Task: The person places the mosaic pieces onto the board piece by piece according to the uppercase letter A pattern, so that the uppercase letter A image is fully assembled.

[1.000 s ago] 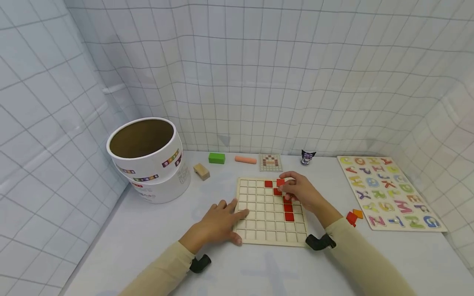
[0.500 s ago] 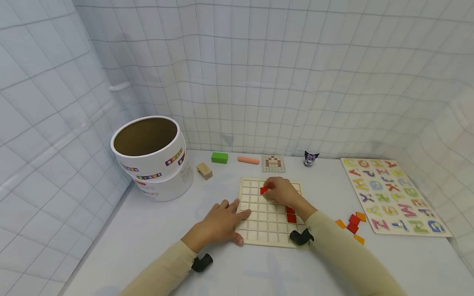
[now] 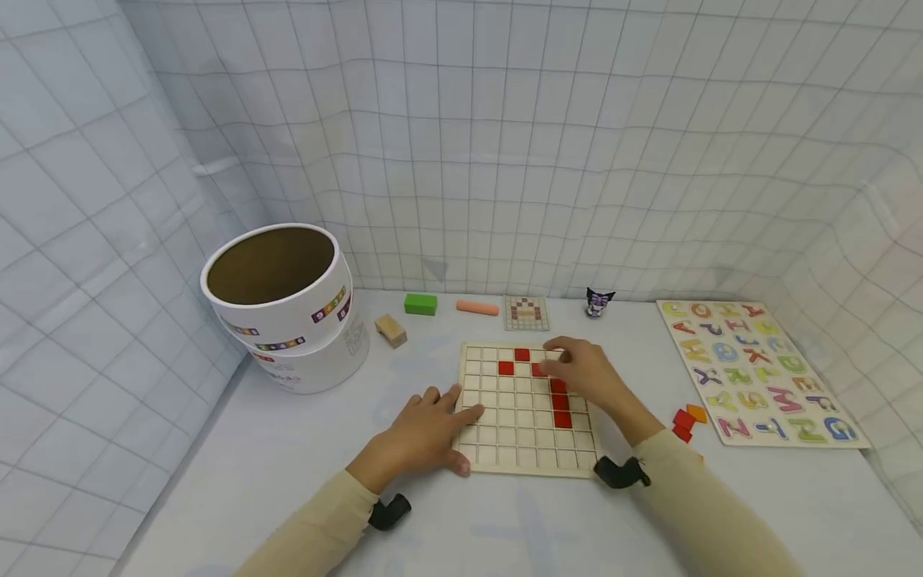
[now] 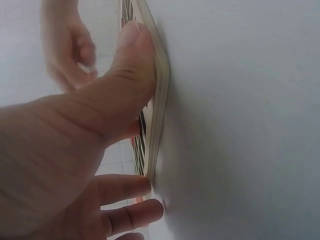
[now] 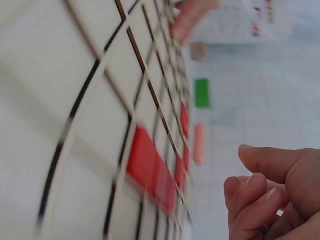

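Observation:
A pale wooden grid board lies on the table, with several red square tiles set in its cells. One red tile sits alone in the second row, left of the column of the topmost one. My left hand rests on the board's left edge with fingers spread; in the left wrist view its thumb lies along the rim. Above the board's upper right part hovers my right hand, its fingers loosely bent and nothing visible between them. It covers a few cells there.
Loose red and orange tiles lie right of the board, beside an alphabet puzzle board. Behind stand a pattern card, a small figurine, an orange stick, a green block, a wooden block and a white bucket.
My right hand has carried a red tile left into a second-row cell, let go of it and drawn back to the right. The left hand stays on the board's edge.

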`<state>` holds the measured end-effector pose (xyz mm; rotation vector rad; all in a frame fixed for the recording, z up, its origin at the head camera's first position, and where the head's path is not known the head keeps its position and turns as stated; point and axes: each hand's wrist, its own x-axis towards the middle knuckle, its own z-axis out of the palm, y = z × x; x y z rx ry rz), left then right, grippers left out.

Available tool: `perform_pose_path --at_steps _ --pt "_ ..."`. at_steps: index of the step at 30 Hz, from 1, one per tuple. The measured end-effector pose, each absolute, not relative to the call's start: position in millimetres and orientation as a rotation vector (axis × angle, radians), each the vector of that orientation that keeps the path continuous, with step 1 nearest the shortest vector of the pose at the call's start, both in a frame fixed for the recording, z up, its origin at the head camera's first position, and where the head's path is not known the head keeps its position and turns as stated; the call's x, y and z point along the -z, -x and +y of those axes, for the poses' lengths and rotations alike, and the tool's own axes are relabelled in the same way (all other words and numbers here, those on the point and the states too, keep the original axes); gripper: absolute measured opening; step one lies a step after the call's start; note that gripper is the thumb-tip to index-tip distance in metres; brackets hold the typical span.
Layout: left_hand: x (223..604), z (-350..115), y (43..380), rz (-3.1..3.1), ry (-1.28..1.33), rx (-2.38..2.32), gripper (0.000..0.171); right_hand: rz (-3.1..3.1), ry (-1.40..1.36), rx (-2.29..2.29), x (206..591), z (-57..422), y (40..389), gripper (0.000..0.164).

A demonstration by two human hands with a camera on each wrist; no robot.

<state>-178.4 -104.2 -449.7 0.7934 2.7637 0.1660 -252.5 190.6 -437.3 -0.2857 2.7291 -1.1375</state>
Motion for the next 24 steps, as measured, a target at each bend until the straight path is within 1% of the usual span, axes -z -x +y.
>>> perform_pose_path --at_steps 4,7,11,17,24 --pt "451 -105 178 2.773 -0.797 -0.161 0.093 2.742 0.146 1.182 429 265 223 0.046" --pt "451 -106 178 2.77 -0.806 -0.163 0.093 2.726 0.04 1.203 430 318 200 0.052" --pt "451 -107 179 2.768 -0.801 -0.149 0.093 2.666 -0.042 1.23 438 359 177 0.056" --pt "451 -107 177 2.748 -0.793 -0.17 0.093 2.574 -0.109 1.19 452 377 165 0.054" --pt "449 -105 178 2.76 -0.799 -0.18 0.093 2.637 -0.051 1.078 454 367 171 0.055"
